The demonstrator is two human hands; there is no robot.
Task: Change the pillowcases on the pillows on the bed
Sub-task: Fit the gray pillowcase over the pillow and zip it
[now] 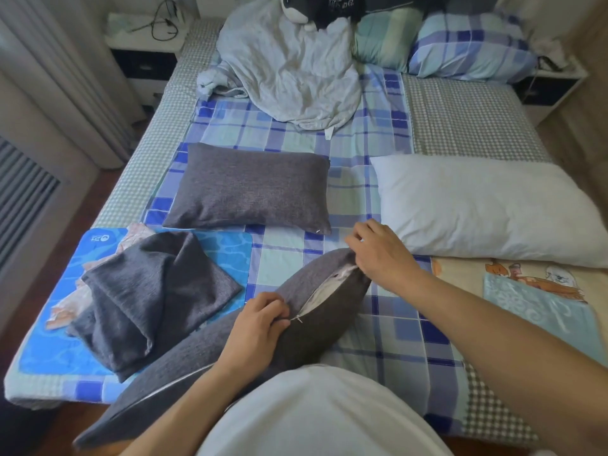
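- Done, it seems: small dark grey fabric pillow (250, 187) lies mid-bed, zipped.
- Underway: left hand (255, 327) pinches the zip, right hand (381, 255) pinches the open corner of the long grey zippered pillow (289, 311) at the bed's near edge.
- Left: bare white pillow (487, 209) near the right edge; crumpled grey pillowcase (151, 297) at the near-left corner.

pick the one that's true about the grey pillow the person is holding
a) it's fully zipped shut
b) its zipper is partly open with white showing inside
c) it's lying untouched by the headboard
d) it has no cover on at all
b: the grey pillow has a gap along its edge with the white inner pillow showing; the left hand pinches at the zipper pull while the right hand grips the cover's far corner.
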